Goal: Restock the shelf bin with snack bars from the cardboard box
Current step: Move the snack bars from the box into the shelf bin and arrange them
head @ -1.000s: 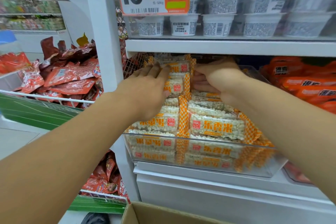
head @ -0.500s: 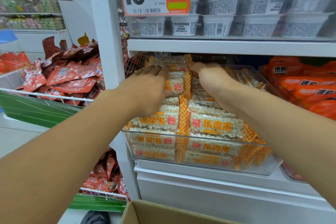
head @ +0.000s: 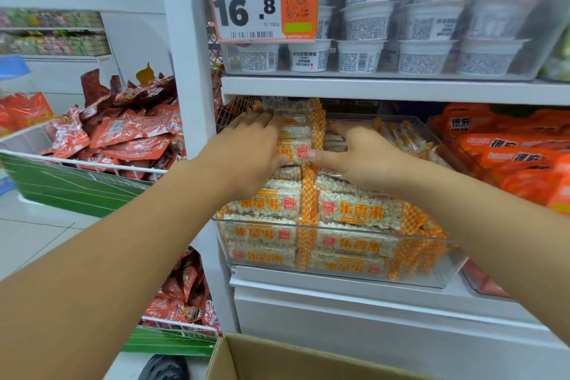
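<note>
A clear plastic shelf bin (head: 438, 259) on the middle shelf is piled with white puffed-rice snack bars (head: 354, 210) in orange-checked wrappers, in two stacked columns. My left hand (head: 256, 148) lies flat, fingers straight, on the back of the left column. My right hand (head: 361, 157) rests with spread fingers on the right column. Both thumbs touch one bar (head: 296, 149) between them. Several thinner bars (head: 407, 139) lie loose at the bin's back right. The cardboard box (head: 277, 358) shows only its open top edge at the bottom of the view.
White cups (head: 425, 55) fill the shelf above, behind an orange 16.8 price tag (head: 259, 6). Orange packets (head: 509, 157) sit in the bin to the right. A wire basket (head: 77, 163) of red packets stands left of the white upright post (head: 188, 71).
My right hand has uncurled and slid forward, and lies flat on the right column. My left hand has stayed on the left column. The view has shifted slightly.
</note>
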Motion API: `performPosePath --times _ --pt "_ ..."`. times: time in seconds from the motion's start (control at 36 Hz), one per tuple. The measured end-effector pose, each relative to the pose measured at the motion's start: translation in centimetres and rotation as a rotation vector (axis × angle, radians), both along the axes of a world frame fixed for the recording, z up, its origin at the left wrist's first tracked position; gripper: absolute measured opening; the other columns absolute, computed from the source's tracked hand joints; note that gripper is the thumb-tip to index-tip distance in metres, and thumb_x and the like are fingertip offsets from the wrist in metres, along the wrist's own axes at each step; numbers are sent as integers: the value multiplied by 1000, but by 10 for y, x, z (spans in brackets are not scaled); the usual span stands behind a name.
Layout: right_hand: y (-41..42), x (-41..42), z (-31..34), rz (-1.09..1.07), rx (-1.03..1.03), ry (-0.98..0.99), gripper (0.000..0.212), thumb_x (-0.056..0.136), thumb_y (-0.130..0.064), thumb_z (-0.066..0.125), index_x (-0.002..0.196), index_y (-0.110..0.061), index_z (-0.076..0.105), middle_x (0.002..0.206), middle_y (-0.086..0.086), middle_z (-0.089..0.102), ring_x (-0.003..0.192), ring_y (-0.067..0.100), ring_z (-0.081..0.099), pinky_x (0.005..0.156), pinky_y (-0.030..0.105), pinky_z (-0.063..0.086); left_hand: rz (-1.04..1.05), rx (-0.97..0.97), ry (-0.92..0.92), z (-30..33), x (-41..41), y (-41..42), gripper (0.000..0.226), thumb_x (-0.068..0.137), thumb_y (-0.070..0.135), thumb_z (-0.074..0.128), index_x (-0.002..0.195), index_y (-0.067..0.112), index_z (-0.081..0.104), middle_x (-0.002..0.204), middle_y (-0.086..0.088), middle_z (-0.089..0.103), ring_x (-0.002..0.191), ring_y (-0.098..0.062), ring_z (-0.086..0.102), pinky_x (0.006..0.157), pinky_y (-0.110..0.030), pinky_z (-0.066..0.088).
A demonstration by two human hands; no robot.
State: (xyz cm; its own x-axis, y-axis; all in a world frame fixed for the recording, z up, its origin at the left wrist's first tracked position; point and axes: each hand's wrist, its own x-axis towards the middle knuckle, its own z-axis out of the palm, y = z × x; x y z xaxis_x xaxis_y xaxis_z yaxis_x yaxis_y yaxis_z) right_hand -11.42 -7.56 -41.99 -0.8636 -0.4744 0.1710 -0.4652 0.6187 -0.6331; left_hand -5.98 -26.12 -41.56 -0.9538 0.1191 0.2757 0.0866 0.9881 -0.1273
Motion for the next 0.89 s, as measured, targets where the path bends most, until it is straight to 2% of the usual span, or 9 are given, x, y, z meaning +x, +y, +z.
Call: performPosePath --times 0.11,0.25,0.33,0.44,0.53,0.61,0.72,0.81,0.89 --pt "5 3 -2 -59 70 70 57 88 -57 65 127 -16 60 124 5 66 114 22 60 101 42 48 -7 7 3 2 7 2 68 101 45 42 154 8 17 159 -13 24 148 -28 18 120 -36 16" --pt "14 12 -3 -97 107 164 61 91 -52 65 137 -14 55 140 6 57 127 24 53 97 31 41 -47 38 19 -1 13 1 68 102 41 42 155 10 14 160 -12 23 148 -28 18 120 -36 17" --pt "18 22 0 -116 155 268 61 92 -50 64 139 -13 53 142 7 56 131 25 50 102 32 39 -68 79 36 -1 23 3 58 103 41 43 149 9 29 149 -12 38 140 -30 32 114 -40 30" --pt "28 49 0 -64 200 687 34 95 -46 56 112 -17 66 113 4 62 109 26 56 90 43 50 -207 143 310 0 55 10 31 100 42 46 106 17 64 102 0 65 96 -23 61 78 -44 52" --pt "35 87 -10 136 96 882 31 93 -43 51 79 -19 64 79 -2 60 77 23 58 63 39 49 -402 226 569 -12 90 17 32 91 32 57 63 17 57 59 6 54 55 -18 52 50 -32 42" --pt "42 120 -57 410 159 633 22 91 -39 51 74 -26 56 69 -13 49 64 18 53 54 33 40 -500 213 377 -61 118 24 28 84 36 57 62 20 54 58 7 53 52 -18 52 48 -27 35" --pt "55 142 -164 607 825 -129 18 95 -37 57 103 -21 61 102 6 67 87 25 58 70 33 41 -167 -15 -530 -172 137 19 30 91 49 51 99 21 59 100 -2 64 96 -27 62 71 -34 44" --pt "72 148 -258 471 1015 -488 59 86 -34 74 136 -12 52 129 11 62 116 29 58 88 30 46 64 141 -830 -253 158 14 35 92 39 56 119 16 56 120 -8 63 117 -30 57 91 -36 48" --pt "83 166 -326 130 790 -575 80 74 -51 81 140 -18 49 137 5 59 121 26 58 95 30 48 118 294 -913 -314 182 20 49 93 44 59 132 15 53 131 -8 60 121 -28 57 96 -34 47"
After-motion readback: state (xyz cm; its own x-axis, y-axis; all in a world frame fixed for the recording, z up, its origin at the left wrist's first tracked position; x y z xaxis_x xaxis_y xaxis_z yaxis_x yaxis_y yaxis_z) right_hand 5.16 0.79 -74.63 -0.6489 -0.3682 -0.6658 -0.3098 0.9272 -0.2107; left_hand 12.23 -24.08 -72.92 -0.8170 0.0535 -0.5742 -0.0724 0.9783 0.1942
